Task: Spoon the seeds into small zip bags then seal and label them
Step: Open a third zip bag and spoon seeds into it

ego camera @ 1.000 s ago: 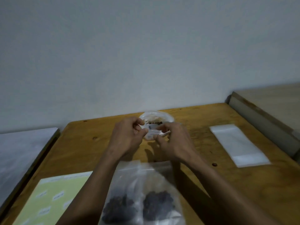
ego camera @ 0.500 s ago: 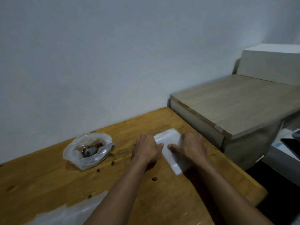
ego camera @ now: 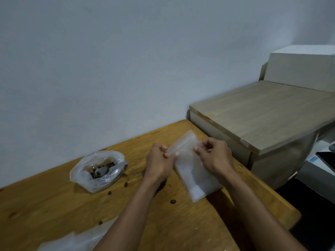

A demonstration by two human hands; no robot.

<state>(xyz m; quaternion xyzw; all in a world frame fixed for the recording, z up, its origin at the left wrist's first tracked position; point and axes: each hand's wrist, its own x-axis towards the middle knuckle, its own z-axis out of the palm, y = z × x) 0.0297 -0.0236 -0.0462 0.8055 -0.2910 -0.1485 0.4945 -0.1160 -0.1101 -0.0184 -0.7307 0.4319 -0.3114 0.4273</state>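
Observation:
A stack of small clear zip bags (ego camera: 194, 176) lies on the wooden table (ego camera: 54, 205) near its right edge. My left hand (ego camera: 159, 160) pinches the left side of the top bag's zip end, and my right hand (ego camera: 213, 154) pinches its right side. That end is lifted off the stack. To the left sits a crumpled clear plastic bag of brown seeds (ego camera: 97, 171) with a grey spoon (ego camera: 108, 169) lying in it. Several loose seeds (ego camera: 173, 201) are scattered on the table.
A lower pale wooden cabinet (ego camera: 262, 120) stands against the table's right side, with a white box (ego camera: 299, 67) behind it. More clear plastic (ego camera: 76, 240) lies at the table's front edge. Dark objects sit at the far right.
A second ago both hands were at the seed bag. The view swung right to the zip bag stack; the hands pressed flat on it, and now pinch and lift the top bag's zip end.

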